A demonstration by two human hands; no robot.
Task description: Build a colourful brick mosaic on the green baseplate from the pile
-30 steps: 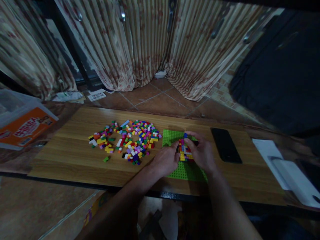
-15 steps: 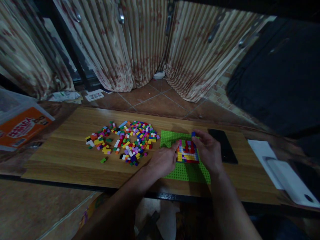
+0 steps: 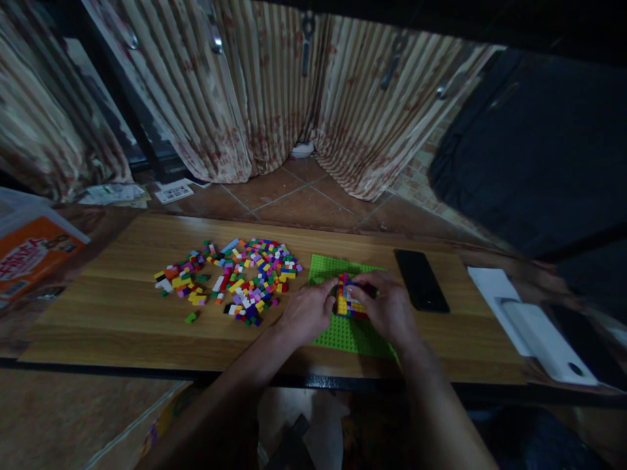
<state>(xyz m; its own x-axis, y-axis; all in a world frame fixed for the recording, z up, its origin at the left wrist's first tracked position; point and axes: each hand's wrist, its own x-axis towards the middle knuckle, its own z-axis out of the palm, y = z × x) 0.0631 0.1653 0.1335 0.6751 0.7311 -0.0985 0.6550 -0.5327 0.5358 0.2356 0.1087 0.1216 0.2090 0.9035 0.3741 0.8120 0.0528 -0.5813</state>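
Observation:
A low build of coloured toy bricks [image 3: 343, 305], yellow, red and blue among them, sits on a green studded baseplate [image 3: 337, 334]. My left hand [image 3: 307, 312] rests on the plate, its curled fingers pressed to the build's left edge. From the right, my right hand [image 3: 390, 308] reaches over the build with thumb and fingers pinched together low on its top. A bit of blue shows by those fingertips, seemingly the small blue brick; the fingers hide most of it. The build's right part is also covered by this hand.
Many loose bricks [image 3: 255, 277] lie spread left of the baseplate on the wooden table [image 3: 112, 300]. A black phone [image 3: 421, 281] lies right of it. Further right are white sheets and a white device [image 3: 543, 343]. An orange-labelled plastic box [image 3: 34, 251] stands at far left.
My right hand has moved left and inward, bringing the blue brick from beyond the build's upper right corner onto the build. My left index finger has drawn back to its left edge. The view has shifted slightly.

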